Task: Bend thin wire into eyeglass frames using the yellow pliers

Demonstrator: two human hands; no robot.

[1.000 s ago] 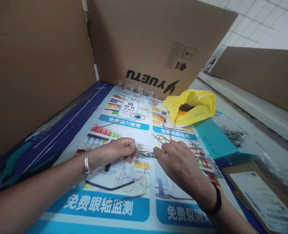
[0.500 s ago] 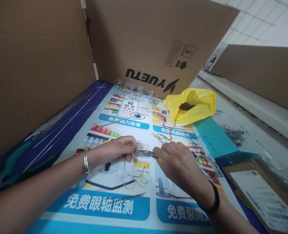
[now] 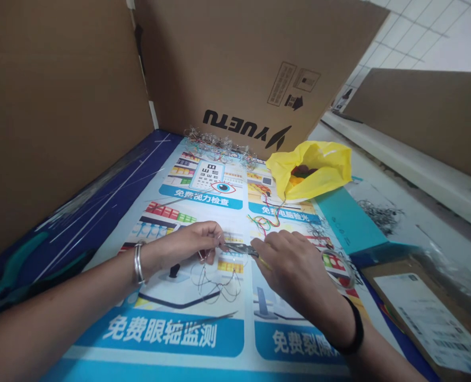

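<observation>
Around the small pliers [image 3: 240, 248] as the centre of the dial, some thin dark rods [image 3: 205, 322] lay nearest, toward six o'clock, on the printed sheet [image 3: 235, 367] that covered part of the bench. Between three and four, a brown packet [image 3: 414, 318] with a white label lay flat; what it held could not be seen. Just below nine, pliers with green handles [image 3: 22, 262] rested, partly behind the left forearm. Closer in, at six, the loops of a wire piece [image 3: 215, 286] hung below the left hand [image 3: 197, 239], whose fingers were pinched together on it. The right hand [image 3: 293, 265] had its fingers wrapped around the small pliers, whose nose reached the left fingertips; whether the tips gripped wire was too small to tell. Farther off, toward one, coloured threads [image 3: 275, 220] ran up to the near edge of a yellow bag [image 3: 334, 164]. The bag stood short of two o'clock, mouth gaping, with dark red and orange contents [image 3: 299, 178] inside. Farthest, at twelve, a heap of tangled wire pieces [image 3: 219, 146] lay along the foot of a cardboard panel [image 3: 251, 63].
</observation>
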